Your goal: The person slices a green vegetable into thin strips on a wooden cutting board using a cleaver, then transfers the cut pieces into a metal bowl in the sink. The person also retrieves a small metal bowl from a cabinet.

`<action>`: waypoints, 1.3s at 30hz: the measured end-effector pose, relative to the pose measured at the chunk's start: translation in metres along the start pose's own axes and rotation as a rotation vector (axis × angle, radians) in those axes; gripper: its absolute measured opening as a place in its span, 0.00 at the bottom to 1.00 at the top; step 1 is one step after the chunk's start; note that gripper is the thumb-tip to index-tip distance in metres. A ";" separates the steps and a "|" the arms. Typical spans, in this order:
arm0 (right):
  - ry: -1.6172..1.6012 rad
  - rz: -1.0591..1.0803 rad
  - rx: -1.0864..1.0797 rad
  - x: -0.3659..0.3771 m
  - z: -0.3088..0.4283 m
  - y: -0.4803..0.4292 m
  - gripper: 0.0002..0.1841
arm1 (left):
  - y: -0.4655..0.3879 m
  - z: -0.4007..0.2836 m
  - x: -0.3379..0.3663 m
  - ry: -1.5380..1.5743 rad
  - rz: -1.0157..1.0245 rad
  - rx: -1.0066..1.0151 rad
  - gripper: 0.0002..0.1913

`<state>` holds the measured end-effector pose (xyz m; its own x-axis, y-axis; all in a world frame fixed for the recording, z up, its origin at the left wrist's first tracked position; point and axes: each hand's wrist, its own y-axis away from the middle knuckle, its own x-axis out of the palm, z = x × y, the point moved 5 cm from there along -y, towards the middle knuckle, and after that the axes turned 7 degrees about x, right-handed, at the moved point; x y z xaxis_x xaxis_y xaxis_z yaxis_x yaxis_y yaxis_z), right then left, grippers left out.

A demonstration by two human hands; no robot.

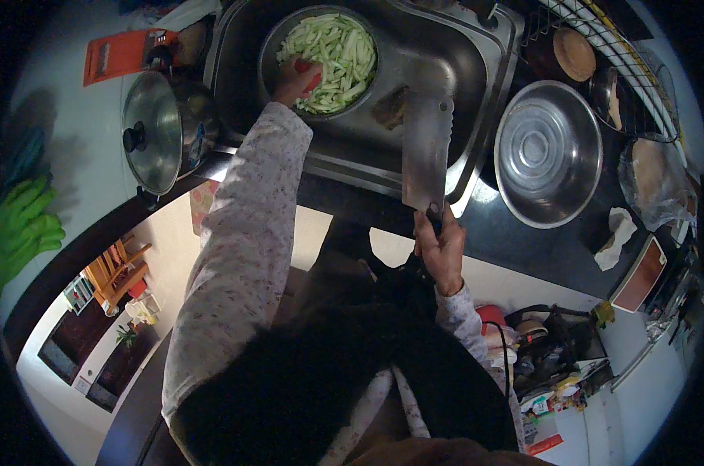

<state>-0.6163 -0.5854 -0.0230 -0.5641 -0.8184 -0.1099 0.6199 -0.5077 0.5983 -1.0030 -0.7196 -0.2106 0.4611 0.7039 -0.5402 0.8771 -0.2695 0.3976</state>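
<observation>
In the sink (430,49) stands a round metal bowl (262,70) filled with light green vegetable strips (343,55). My left hand (293,83) reaches in at the bowl's left side and holds something red (313,83), which looks like pieces of red pepper. Parts of the red pieces are hidden by my fingers. My right hand (441,247) grips the handle of a metal cleaver (426,145), at the front right of the sink. Its broad blade points away from me, over the sink's edge and basin. A brown lump (390,109) lies in the basin, partly behind the blade.
Left of the sink are a pot with a glass lid (154,131), an orange slicer (110,57) and green rubber gloves (28,224). To the right stand a large steel basin (548,154), a wire rack (631,125), crumpled white paper (615,239) and a plastic bag (654,180).
</observation>
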 end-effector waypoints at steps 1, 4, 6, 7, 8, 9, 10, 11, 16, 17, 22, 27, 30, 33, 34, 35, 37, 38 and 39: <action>0.000 0.001 -0.012 0.000 0.004 0.001 0.08 | -0.001 -0.001 -0.004 -0.044 -0.009 0.021 0.37; 0.039 -0.001 -0.022 -0.001 0.005 0.003 0.10 | -0.026 -0.010 -0.030 -0.166 -0.142 0.606 0.35; 0.051 0.000 -0.014 -0.001 0.002 0.001 0.11 | -0.035 -0.004 -0.036 -0.250 -0.187 0.478 0.35; 0.040 -0.001 -0.011 -0.001 -0.001 0.001 0.11 | -0.036 -0.013 -0.038 -0.290 -0.205 0.420 0.34; 0.029 -0.002 -0.008 -0.001 -0.003 0.001 0.11 | -0.035 -0.017 -0.032 -0.306 -0.095 0.322 0.34; 0.033 -0.022 -0.013 0.000 -0.004 0.002 0.10 | -0.023 -0.029 -0.023 -0.315 0.019 0.222 0.33; 0.037 -0.029 -0.018 0.002 -0.004 0.003 0.08 | -0.015 -0.032 -0.020 -0.328 0.123 0.113 0.32; 0.040 -0.037 -0.022 0.002 -0.003 0.004 0.07 | -0.016 -0.039 -0.020 -0.330 0.107 0.235 0.33; 0.042 -0.024 -0.020 0.002 -0.006 0.007 0.10 | -0.024 -0.083 -0.007 -0.495 -0.048 0.635 0.38; 0.031 -0.022 -0.022 0.003 -0.006 0.007 0.10 | -0.033 -0.081 0.000 -0.495 -0.036 0.678 0.38; 0.042 -0.024 -0.010 0.006 -0.004 0.007 0.10 | -0.053 -0.054 0.038 -0.743 0.200 0.654 0.37; 0.049 -0.036 -0.024 0.004 -0.005 0.007 0.09 | -0.019 -0.076 0.018 -0.526 0.013 0.810 0.36; 0.056 -0.037 0.008 0.000 0.002 0.006 0.09 | 0.010 -0.071 0.012 -0.641 0.237 0.767 0.33; 0.041 -0.048 0.001 -0.002 0.002 0.007 0.10 | 0.032 -0.045 0.009 -0.799 0.587 0.531 0.29; 0.026 -0.045 0.022 -0.003 -0.002 0.006 0.10 | 0.036 -0.034 0.009 -0.845 0.705 0.434 0.28; 0.010 -0.042 0.043 -0.004 -0.004 0.006 0.10 | 0.033 -0.024 0.009 -0.777 0.649 0.415 0.28; 0.007 -0.034 0.015 -0.003 -0.004 0.003 0.10 | 0.026 -0.008 0.014 -0.634 0.541 0.380 0.29; 0.006 -0.033 0.001 -0.003 -0.003 0.002 0.10 | 0.023 -0.007 0.015 -0.691 0.517 0.417 0.28; 0.009 -0.035 0.006 -0.003 -0.001 0.002 0.10 | 0.024 -0.013 0.017 -0.744 0.489 0.454 0.28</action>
<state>-0.6126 -0.5844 -0.0220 -0.5801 -0.8028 -0.1381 0.5968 -0.5343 0.5986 -0.9759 -0.7060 -0.2007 0.6161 -0.1001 -0.7813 0.4648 -0.7546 0.4632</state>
